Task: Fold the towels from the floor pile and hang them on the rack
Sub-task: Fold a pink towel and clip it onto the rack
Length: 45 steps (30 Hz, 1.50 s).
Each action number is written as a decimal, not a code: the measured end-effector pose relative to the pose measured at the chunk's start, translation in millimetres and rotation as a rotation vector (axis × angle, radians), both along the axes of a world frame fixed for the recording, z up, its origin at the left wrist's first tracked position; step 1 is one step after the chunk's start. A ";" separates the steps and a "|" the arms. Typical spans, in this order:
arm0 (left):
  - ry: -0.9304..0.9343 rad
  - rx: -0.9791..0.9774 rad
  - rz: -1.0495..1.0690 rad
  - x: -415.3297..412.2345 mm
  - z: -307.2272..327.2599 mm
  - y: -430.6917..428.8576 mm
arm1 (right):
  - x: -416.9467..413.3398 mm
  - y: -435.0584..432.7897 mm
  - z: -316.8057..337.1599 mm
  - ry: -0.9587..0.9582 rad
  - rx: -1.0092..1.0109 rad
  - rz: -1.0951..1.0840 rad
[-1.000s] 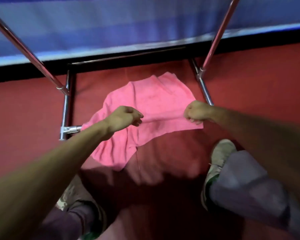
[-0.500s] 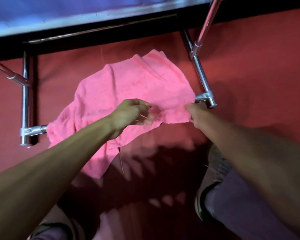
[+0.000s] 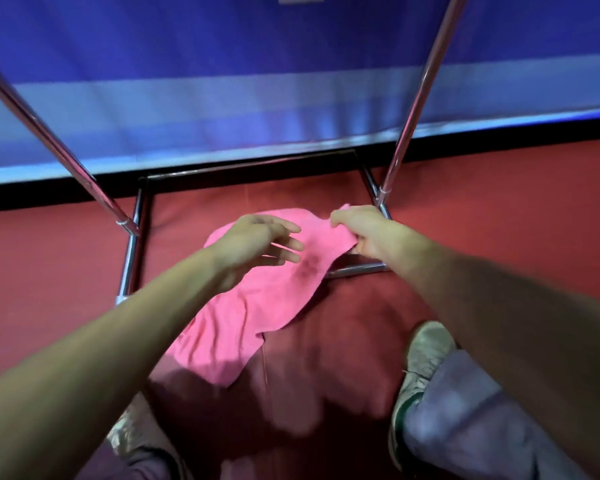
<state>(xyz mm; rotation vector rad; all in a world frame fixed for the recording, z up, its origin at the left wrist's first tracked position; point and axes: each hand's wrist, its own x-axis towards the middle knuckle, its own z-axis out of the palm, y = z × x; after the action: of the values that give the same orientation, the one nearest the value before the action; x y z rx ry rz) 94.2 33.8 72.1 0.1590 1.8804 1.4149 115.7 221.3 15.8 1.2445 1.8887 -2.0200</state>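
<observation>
Looking down on a red floor (image 3: 499,244), running back to a black skirting (image 3: 49,194). Carrying the rack (image 3: 132,258) on chrome base tubes, standing at the left, along the back and at the right. Bearing a pink towel (image 3: 257,306), lying rumpled between the side tubes, stretching out past them toward the near side and touching the short right tube with its right edge. Also bearing two shoes (image 3: 426,344), standing well apart on the near side of the towel.

Pink cloth towel (image 3: 257,306) lies on red floor (image 3: 499,230), frame centre, between base rails of chrome tubular rack (image 3: 132,261), apparently overlapping the right rail.
</observation>
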 end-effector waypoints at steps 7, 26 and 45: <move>0.160 0.137 0.119 17.8 114.2 -22.7 | 17.0 -29.9 109.7 0.212 0.072 0.106; 0.605 -0.060 0.298 21.8 178.0 -56.2 | 33.4 -81.9 224.4 0.613 0.311 0.584; 0.472 0.223 -0.304 45.8 172.3 -60.5 | 66.7 -52.5 255.4 0.845 0.242 0.665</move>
<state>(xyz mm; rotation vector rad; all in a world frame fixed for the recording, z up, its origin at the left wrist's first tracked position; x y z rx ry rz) 140.0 -26.6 244.4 0.9182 1.9466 1.4518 182.4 168.8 271.1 -0.3491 2.4432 -2.0713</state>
